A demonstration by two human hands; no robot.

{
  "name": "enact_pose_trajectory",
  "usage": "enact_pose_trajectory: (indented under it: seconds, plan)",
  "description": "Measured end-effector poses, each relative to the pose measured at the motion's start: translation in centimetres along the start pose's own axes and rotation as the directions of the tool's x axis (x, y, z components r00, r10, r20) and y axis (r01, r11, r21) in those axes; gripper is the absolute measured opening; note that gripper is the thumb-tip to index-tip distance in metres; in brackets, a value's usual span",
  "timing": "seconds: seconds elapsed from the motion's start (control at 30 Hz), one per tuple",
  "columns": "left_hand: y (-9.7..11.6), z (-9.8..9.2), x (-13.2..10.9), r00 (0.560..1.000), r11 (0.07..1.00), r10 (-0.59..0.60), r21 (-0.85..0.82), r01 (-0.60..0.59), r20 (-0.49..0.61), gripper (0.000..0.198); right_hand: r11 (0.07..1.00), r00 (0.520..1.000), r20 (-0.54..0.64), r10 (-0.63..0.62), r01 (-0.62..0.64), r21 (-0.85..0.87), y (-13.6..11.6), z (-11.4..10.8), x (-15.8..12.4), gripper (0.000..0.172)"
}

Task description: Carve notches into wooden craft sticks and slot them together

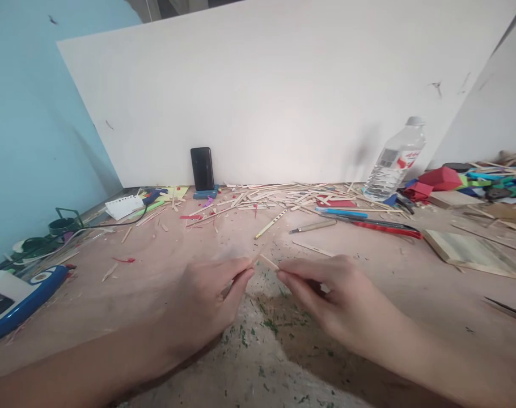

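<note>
My left hand (219,292) is closed in a pinch, thumb and forefinger on a thin, pale wooden stick that shows only faintly at the fingertips. Opposite it, my right hand (328,292) pinches a short, light wooden stick (269,262) slanting up toward the left fingertips. The two tips come very close together; whether they touch or form one piece I cannot tell. Just beyond the hands lie a wooden strip with dark marks (270,224), a wood-handled carving tool (313,226) and another pale stick (312,248).
Loose wooden sticks (279,195) litter the back. A phone (202,169) and a tilted water bottle (396,161) lean against the white board (258,102). A blue pen (343,212), red-and-black tool (385,228), wood block (473,254) and pointed tool (507,309) lie right. A blue-and-white object (24,300) sits left.
</note>
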State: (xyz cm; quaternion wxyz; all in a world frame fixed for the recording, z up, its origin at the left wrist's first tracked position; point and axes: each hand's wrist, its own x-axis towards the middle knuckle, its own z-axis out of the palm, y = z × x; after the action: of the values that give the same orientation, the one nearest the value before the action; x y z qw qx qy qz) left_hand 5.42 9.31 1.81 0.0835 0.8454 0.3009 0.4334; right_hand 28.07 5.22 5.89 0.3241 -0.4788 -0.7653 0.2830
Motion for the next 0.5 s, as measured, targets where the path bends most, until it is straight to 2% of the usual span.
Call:
enact_pose_trajectory:
  seconds: [0.07,0.17,0.23,0.3,0.37,0.5]
  plan:
    - [0.3,-0.1,0.3,0.99,0.983,-0.132,-0.124,0.136,0.042,0.012,0.998,0.999,-0.025,-0.044,0.042,-0.052,-0.1,0.0,0.0,0.036]
    - [0.8,-0.3,1.0,0.94,0.881,-0.315,-0.328,0.342,0.133,0.008,0.988,0.994,0.042,0.097,-0.101,0.119,-0.3,-0.4,0.2,0.04]
    - [1.0,-0.3,1.3,0.892,0.785,-0.399,-0.423,0.452,0.213,0.005,0.959,0.982,0.091,0.164,-0.18,0.218,-0.4,-0.6,0.4,0.037]
    - [1.1,-0.4,1.6,0.839,0.681,-0.45,-0.49,0.544,0.306,0.01,0.938,0.974,0.11,0.199,-0.222,0.265,-0.2,-0.8,0.6,0.034]
    - [1.0,-0.5,1.8,0.803,0.604,-0.477,-0.531,0.594,0.356,0.015,0.928,0.97,0.107,0.218,-0.24,0.284,0.0,-0.9,0.6,0.032]
    - [0.7,-0.7,1.9,0.782,0.545,-0.495,-0.565,0.619,0.379,0.019,0.921,0.967,0.111,0.231,-0.254,0.297,0.0,-1.3,0.5,0.027]
